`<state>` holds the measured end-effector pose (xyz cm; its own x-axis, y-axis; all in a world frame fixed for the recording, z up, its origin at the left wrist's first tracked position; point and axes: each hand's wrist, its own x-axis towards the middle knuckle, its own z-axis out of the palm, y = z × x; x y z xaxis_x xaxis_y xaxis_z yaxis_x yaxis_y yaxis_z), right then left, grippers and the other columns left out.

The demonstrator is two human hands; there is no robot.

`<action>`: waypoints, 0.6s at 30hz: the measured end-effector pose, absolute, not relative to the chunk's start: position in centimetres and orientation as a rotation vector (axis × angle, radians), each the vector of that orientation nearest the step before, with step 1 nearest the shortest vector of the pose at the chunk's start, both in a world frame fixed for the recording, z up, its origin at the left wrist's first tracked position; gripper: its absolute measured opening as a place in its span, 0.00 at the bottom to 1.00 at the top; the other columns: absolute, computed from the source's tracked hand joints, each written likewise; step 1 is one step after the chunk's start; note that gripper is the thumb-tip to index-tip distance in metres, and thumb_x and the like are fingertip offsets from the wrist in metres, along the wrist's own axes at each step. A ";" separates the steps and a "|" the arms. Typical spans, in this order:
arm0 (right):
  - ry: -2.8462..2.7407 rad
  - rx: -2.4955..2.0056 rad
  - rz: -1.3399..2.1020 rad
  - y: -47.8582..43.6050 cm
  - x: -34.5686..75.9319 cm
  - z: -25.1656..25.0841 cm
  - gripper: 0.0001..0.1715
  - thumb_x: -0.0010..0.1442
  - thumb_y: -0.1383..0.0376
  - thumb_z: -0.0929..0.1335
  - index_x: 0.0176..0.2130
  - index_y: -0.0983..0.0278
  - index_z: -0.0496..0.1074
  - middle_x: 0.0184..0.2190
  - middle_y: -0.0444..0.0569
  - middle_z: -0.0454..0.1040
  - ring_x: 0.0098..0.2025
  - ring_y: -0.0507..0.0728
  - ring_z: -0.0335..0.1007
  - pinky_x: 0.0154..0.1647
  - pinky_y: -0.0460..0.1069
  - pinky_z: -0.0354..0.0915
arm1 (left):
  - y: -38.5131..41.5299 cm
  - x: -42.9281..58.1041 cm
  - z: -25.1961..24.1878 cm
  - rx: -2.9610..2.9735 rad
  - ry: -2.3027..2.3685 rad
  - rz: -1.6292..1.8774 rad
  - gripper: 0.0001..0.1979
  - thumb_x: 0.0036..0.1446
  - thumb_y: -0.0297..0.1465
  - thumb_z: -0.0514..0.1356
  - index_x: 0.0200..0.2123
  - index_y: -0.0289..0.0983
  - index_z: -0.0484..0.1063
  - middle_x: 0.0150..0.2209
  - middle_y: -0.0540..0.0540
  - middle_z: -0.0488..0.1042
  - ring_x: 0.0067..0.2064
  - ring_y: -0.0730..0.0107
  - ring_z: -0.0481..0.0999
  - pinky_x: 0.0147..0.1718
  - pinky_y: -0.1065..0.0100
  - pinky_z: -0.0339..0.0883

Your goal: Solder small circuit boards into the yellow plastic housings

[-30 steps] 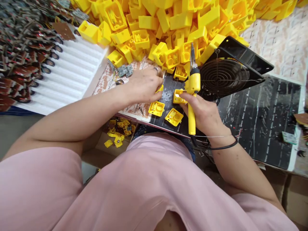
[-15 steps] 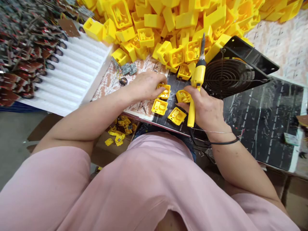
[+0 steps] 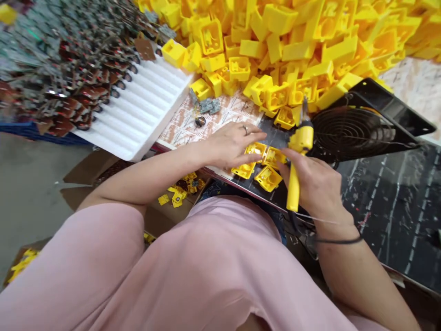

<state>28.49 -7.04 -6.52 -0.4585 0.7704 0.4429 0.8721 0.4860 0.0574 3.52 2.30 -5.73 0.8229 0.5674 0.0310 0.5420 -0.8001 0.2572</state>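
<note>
My right hand (image 3: 319, 184) is closed around a yellow soldering iron (image 3: 293, 188), whose tip points away from me and is blurred. Its thumb and fingertips reach the edge of a small yellow plastic housing (image 3: 274, 157). My left hand (image 3: 229, 145), wearing a ring, lies with fingers stretched over another yellow housing (image 3: 257, 148), partly covering it. Two more open-faced housings sit nearer the table edge: a left one (image 3: 244, 170) under the left fingers and a right one (image 3: 268, 179). Whether the left fingertips press on the housings is hard to tell.
A heap of yellow housings (image 3: 275, 50) fills the back. A black fan (image 3: 347, 128) stands at the right. On the left, a ridged white foam block (image 3: 148, 105) sits beside stacked circuit boards (image 3: 93, 92). Grey parts (image 3: 209, 106) lie near the foam. Below the edge are yellow pieces (image 3: 177, 195).
The view has shifted, so the scene sits lower and further right. My left fingers have stretched out across the housings. My right hand has brought its housing beside the left one.
</note>
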 end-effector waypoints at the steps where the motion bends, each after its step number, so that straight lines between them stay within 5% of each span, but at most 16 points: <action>1: -2.352 -1.308 -0.373 -7.5 28.7 -6.5 0.20 0.74 0.54 0.67 0.57 0.63 0.70 0.38 0.52 0.82 0.37 0.61 0.79 0.45 0.54 0.71 | 2.0 3.1 -6.6 2.791 0.785 0.202 0.38 0.72 0.53 0.49 0.72 0.32 0.62 0.71 0.28 0.64 0.72 0.42 0.66 0.68 0.45 0.62; 4: -2.361 -1.086 -0.146 -8.3 29.0 -6.8 0.37 0.68 0.41 0.68 0.61 0.64 0.66 0.47 0.58 0.81 0.51 0.68 0.79 0.57 0.63 0.71 | 0.4 2.9 -8.8 2.809 0.707 0.194 0.43 0.70 0.55 0.50 0.76 0.32 0.51 0.77 0.27 0.50 0.78 0.41 0.53 0.72 0.41 0.53; 9: -2.378 -1.060 0.046 -8.5 29.6 -7.5 0.39 0.66 0.47 0.72 0.66 0.63 0.63 0.52 0.59 0.79 0.51 0.68 0.79 0.51 0.60 0.76 | -0.3 3.5 -8.1 2.800 0.932 0.275 0.42 0.71 0.56 0.46 0.76 0.33 0.54 0.76 0.30 0.55 0.76 0.42 0.57 0.71 0.39 0.54; 11: -2.343 -1.068 0.079 -8.6 30.0 -7.5 0.42 0.64 0.46 0.74 0.67 0.62 0.63 0.51 0.59 0.80 0.48 0.68 0.80 0.48 0.60 0.77 | 1.9 2.2 -6.6 2.798 1.156 0.378 0.35 0.72 0.51 0.46 0.70 0.35 0.65 0.69 0.34 0.69 0.70 0.44 0.68 0.66 0.42 0.62; 13: -2.297 -1.085 0.076 -8.8 30.1 -7.3 0.45 0.61 0.48 0.77 0.68 0.61 0.62 0.53 0.58 0.80 0.50 0.69 0.81 0.50 0.61 0.78 | 5.1 0.1 -5.4 2.804 1.424 0.428 0.25 0.71 0.44 0.48 0.56 0.41 0.80 0.51 0.38 0.82 0.58 0.46 0.76 0.58 0.42 0.67; 15: -2.227 -1.127 0.049 -9.1 30.0 -7.1 0.46 0.60 0.57 0.79 0.69 0.59 0.61 0.57 0.59 0.79 0.56 0.70 0.79 0.55 0.62 0.78 | 8.3 -1.7 -5.1 2.816 1.556 0.363 0.16 0.63 0.43 0.57 0.42 0.46 0.83 0.38 0.40 0.82 0.52 0.44 0.78 0.56 0.39 0.66; 18: -2.118 -1.160 -0.021 -9.5 29.6 -7.4 0.44 0.60 0.67 0.79 0.69 0.58 0.62 0.58 0.58 0.79 0.57 0.67 0.80 0.55 0.58 0.79 | 11.0 -2.6 -5.4 2.723 1.695 0.234 0.09 0.51 0.41 0.65 0.32 0.45 0.82 0.31 0.41 0.78 0.49 0.41 0.78 0.55 0.38 0.66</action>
<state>29.56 -9.49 -7.40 -0.3440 0.7303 0.5902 0.7420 0.5966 -0.3057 -2.62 10.96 -5.35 0.4345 0.8859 0.1624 0.8968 -0.4423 0.0133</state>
